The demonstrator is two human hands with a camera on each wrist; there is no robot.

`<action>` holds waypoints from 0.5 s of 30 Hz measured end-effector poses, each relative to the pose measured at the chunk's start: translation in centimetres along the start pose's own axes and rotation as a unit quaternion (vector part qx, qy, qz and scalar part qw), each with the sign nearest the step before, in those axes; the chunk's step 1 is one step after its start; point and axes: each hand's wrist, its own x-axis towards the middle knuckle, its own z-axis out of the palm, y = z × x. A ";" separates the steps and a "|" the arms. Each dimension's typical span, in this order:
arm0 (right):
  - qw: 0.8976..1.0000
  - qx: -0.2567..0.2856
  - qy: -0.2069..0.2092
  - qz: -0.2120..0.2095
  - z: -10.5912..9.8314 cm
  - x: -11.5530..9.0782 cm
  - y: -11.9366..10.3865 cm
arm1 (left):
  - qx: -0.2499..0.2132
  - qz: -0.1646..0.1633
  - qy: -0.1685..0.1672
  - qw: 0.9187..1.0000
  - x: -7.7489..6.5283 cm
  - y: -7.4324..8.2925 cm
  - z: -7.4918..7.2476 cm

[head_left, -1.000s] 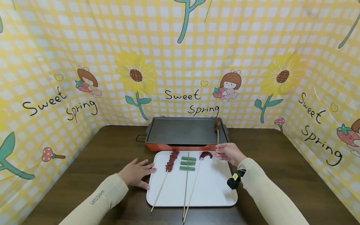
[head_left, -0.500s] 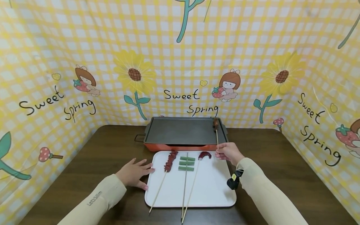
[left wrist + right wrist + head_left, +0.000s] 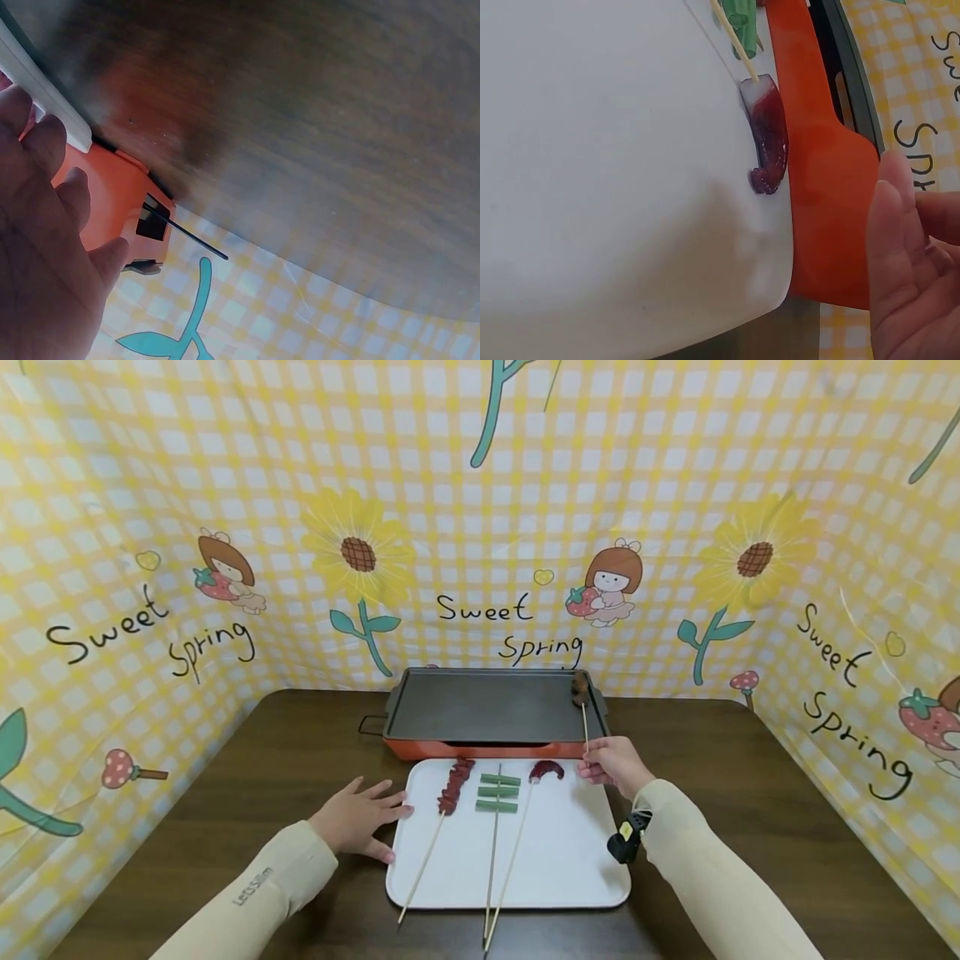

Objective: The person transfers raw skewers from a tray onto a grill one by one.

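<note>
My right hand (image 3: 617, 766) pinches the thin stick of a skewer (image 3: 585, 727) between thumb and fingers. Its browned piece of food (image 3: 580, 689) lies over the right end of the black griddle plate (image 3: 480, 706). In the right wrist view that hand (image 3: 915, 277) is partly cut off, and the skewer is hidden. My left hand (image 3: 358, 818) has its fingers spread, with fingertips at the left rim of the white tray (image 3: 570, 860). Three skewers lie on the tray: dark red meat pieces (image 3: 455, 787), green stalk pieces (image 3: 498, 793) and a curled dark red piece (image 3: 547, 771).
The griddle's orange base (image 3: 420, 750) stands right behind the tray. A wire handle (image 3: 372, 726) sticks out at its left. Stick ends overhang the tray's front edge. The brown table (image 3: 750, 827) meets a yellow checked cloth (image 3: 480, 527) at the back and sides.
The held skewer has shifted slightly, and its browned piece shows a somewhat different face. My left hand stays at the tray rim. The head view has moved a little.
</note>
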 end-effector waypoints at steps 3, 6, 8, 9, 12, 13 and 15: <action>1.000 -0.010 -0.003 -0.004 0.0 0.0 0.1 | 0.003 -0.002 0.001 1.000 0.1 -0.1 0.0; 1.000 -0.018 -0.008 -0.009 0.1 -0.2 0.2 | 0.003 -0.003 -0.001 1.000 0.1 -0.2 0.0; 1.000 -0.015 -0.006 -0.016 0.2 -0.5 0.2 | 0.002 -0.005 -0.004 1.000 0.2 -0.2 -0.1; 1.000 -0.014 -0.005 -0.019 0.2 -0.6 0.3 | 0.001 -0.004 -0.005 1.000 0.2 -0.1 -0.1; 1.000 -0.013 0.003 -0.027 0.3 -1.2 0.5 | -0.006 -0.003 -0.009 1.000 0.1 -0.1 -0.3; 1.000 -0.015 0.007 -0.026 0.3 -1.4 0.6 | -0.009 -0.003 -0.010 1.000 0.0 0.0 -0.3; 1.000 -0.018 0.017 -0.017 0.3 -1.8 0.7 | -0.011 0.001 -0.007 1.000 0.0 0.1 -0.3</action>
